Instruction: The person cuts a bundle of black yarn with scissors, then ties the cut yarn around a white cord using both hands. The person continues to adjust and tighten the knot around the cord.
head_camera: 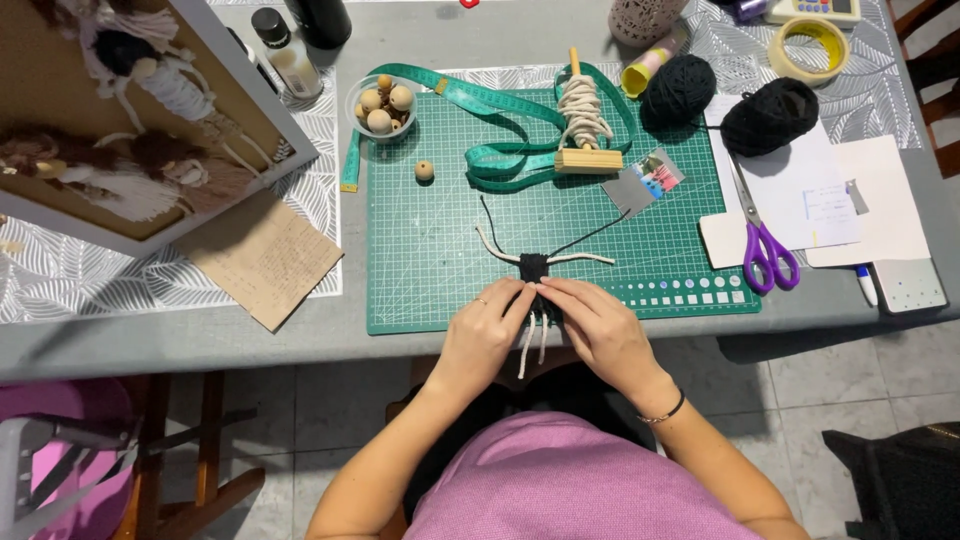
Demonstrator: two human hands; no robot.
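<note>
Both hands, left [480, 335] and right [598, 325], pinch a cord doll [535, 290], seemingly lying lengthwise toward the person.

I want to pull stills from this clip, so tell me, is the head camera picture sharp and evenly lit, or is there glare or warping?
Head view: even light, soft shadows, no strong glare; left hand, right hand and cord figure look sharp; the table edge bows slightly, suggesting wide-angle warp.

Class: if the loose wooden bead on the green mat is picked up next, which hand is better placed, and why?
Probably the left hand. The wooden bead lies up and left of the cord figure, on that hand's side. The right hand would have to cross over.
</note>
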